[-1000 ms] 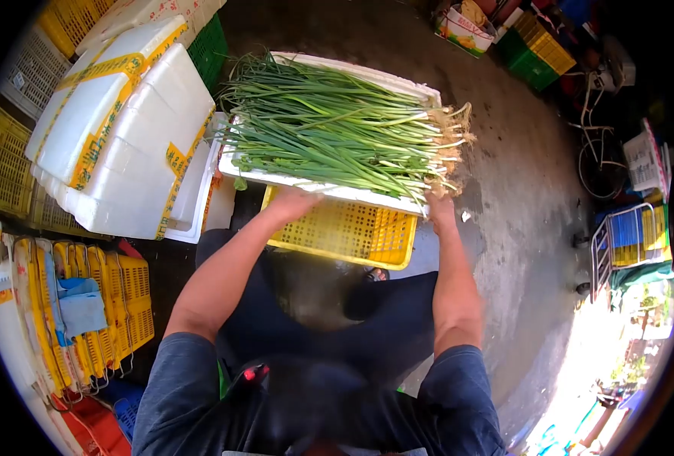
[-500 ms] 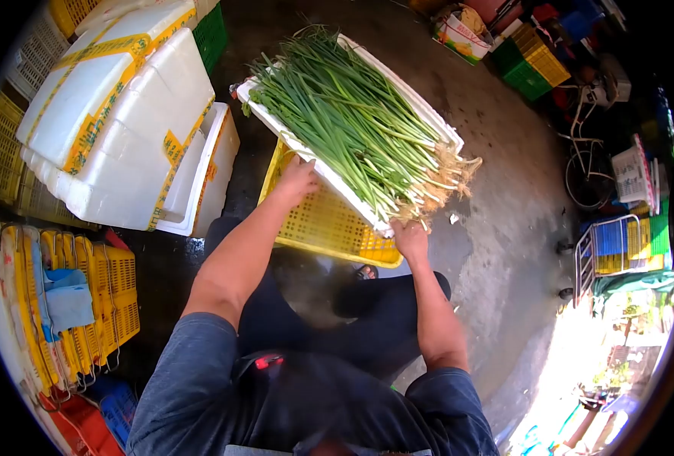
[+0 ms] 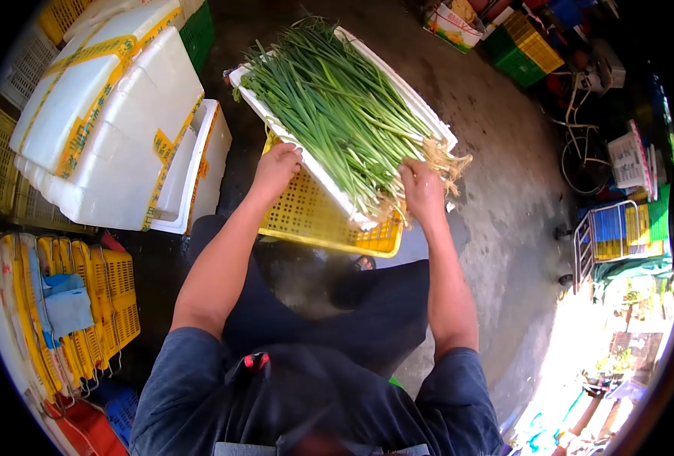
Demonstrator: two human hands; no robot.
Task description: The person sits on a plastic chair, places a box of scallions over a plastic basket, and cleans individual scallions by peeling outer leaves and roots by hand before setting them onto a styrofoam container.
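Note:
Long green onions (image 3: 337, 114) lie in a white foam box (image 3: 413, 95), their green tops at the upper left and their pale roots at the lower right. The box sits slantwise over a yellow plastic crate (image 3: 299, 216). My left hand (image 3: 277, 169) is closed at the near edge of the box; what its fingers hold, if anything, is too small to name. Over the white stems near the roots, my right hand (image 3: 422, 188) has its fingers closed on the green onions.
White foam boxes (image 3: 116, 129) with yellow tape are stacked at the left. Below them stand yellow crates (image 3: 112, 296). A green and yellow crate (image 3: 523, 49) is at the upper right, and a metal cart (image 3: 586, 243) stands at the right.
The foam box first turned to a slant over the crate. Since then my right hand has left the box's near corner and moved up onto the stems; my left hand has shifted slightly left.

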